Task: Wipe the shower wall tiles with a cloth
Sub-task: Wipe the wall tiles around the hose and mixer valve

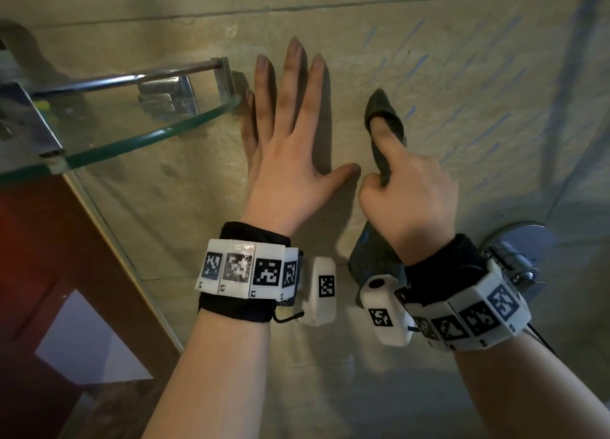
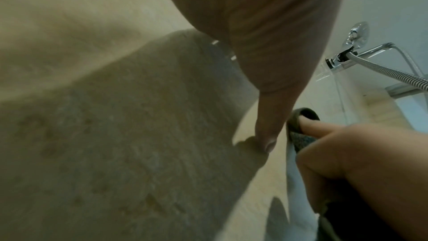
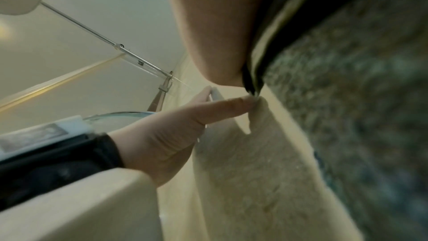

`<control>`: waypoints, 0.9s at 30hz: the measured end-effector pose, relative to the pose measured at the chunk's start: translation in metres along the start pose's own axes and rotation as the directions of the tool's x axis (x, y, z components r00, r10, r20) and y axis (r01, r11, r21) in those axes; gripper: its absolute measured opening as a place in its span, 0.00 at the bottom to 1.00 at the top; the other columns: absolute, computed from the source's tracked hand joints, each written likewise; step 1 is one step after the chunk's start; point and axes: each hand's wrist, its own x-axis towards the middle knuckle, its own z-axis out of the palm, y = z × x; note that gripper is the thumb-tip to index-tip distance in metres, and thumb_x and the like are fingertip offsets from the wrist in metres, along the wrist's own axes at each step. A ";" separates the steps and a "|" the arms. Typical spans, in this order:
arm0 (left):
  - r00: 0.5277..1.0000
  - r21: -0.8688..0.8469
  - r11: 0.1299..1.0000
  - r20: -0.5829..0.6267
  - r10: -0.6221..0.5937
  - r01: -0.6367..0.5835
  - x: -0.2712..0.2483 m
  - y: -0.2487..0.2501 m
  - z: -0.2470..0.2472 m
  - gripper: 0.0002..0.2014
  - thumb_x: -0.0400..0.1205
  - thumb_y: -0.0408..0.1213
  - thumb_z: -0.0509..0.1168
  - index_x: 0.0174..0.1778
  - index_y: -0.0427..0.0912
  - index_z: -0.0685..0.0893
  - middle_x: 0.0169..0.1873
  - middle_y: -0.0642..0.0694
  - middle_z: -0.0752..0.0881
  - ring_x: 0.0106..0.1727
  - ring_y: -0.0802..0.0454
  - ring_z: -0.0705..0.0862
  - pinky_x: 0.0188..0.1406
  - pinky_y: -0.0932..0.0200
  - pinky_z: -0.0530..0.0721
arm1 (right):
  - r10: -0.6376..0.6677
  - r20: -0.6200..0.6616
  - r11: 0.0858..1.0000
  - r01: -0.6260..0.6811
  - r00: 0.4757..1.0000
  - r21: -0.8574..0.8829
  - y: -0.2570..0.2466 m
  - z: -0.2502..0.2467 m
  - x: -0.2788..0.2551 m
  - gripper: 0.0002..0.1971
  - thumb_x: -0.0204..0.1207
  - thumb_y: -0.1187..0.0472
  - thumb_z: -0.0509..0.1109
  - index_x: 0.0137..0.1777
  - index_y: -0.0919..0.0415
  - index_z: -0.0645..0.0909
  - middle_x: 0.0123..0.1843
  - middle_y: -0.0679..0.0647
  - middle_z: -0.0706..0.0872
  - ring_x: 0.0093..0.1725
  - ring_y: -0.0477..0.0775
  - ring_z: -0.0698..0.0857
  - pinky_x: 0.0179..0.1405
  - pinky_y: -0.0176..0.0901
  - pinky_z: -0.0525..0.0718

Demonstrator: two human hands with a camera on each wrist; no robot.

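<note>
Against the beige stone-look shower wall tiles (image 1: 429, 35), the left hand (image 1: 284, 161) lies flat with its fingers spread and straight, bracing beside the curved glass corner shelf (image 1: 138, 141). Just right of it, thumb nearly meeting thumb, the right hand (image 1: 409, 194) holds the dark grey-green cloth (image 1: 384, 115): forefinger stretched out and pressing the fold onto the tile, remaining fingers curled round the bunched tail hanging below the wrist. Cloth's long axis runs up the wall, along that forefinger. Pale bluish streaks mark the tile up and to the right, so the working hand is the nearer one, and the likely stroke heads that way, away from the bracing palm. Chrome shower fitting (image 1: 518, 250) sits low right, close to the wrist.
</note>
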 end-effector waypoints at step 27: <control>1.000 0.024 1.000 0.022 -0.007 0.006 0.004 0.004 0.004 0.58 0.71 0.63 0.72 0.85 0.41 0.43 0.84 0.36 0.41 0.82 0.33 0.35 0.76 0.47 0.24 | 0.181 0.070 0.982 -0.176 0.981 -0.072 0.003 0.004 -0.016 0.40 0.75 0.59 0.62 0.84 0.57 0.45 0.51 0.68 0.85 0.51 0.71 0.82 0.46 0.52 0.75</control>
